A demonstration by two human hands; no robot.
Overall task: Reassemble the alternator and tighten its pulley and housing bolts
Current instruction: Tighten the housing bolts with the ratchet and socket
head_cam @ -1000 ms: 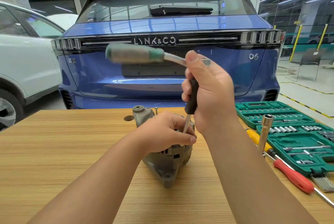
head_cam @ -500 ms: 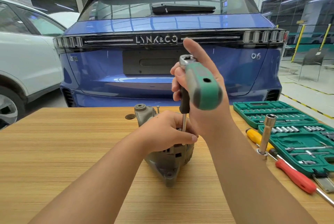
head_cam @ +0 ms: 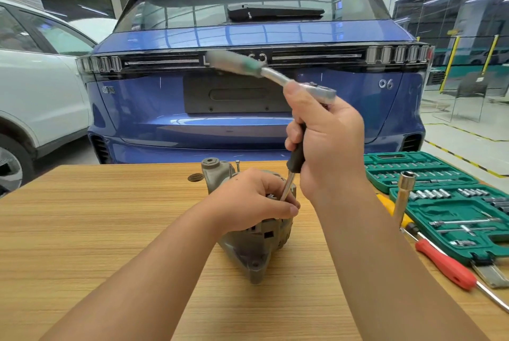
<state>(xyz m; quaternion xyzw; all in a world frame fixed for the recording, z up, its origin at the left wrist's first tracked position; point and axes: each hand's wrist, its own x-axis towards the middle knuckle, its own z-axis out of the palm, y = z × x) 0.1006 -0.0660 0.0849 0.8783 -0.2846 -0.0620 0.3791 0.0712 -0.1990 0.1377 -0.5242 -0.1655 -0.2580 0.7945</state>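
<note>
On the table [head_cam: 82,230] we are ratcheting a housing bolt: left hand [head_cam: 256,203] gripping the alternator [head_cam: 256,252], right hand [head_cam: 327,147] clasping the ratchet [head_cam: 275,73]; the pulley's tightness is hidden.

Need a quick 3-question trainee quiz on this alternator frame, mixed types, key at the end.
1. True or false: the right hand grips the ratchet by its green handle.
2. Multiple choice: the left hand rests on A) the green socket case B) the alternator C) the red screwdriver.
3. Fill in: the tall loose socket stands upright on the ____ of the alternator.

Key: 1 false, it grips the black extension shaft below the ratchet head, and the handle swings free. 2 B. 3 right.
</note>
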